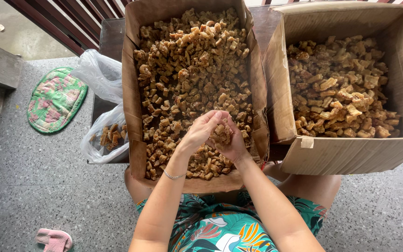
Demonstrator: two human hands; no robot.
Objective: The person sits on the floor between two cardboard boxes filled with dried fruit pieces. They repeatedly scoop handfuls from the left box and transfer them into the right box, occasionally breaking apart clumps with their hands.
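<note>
rt box (pixel 350 88) cut off by edge.

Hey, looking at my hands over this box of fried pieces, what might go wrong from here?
Both hands, left hand and right hand, cup a heap of brown fried pieces above the near cardboard box; some may slip between the fingers. The box seems to hang over the low table's edge toward the lap, so it might tip. The open plastic bag at the table edge could slide off.

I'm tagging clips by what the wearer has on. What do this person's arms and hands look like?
Both arms are bare, with no sleeves and no gloves. The left hand has a thin silver chain bracelet around its wrist. The right hand shows a thin red band at its wrist. No rings are visible.
</note>
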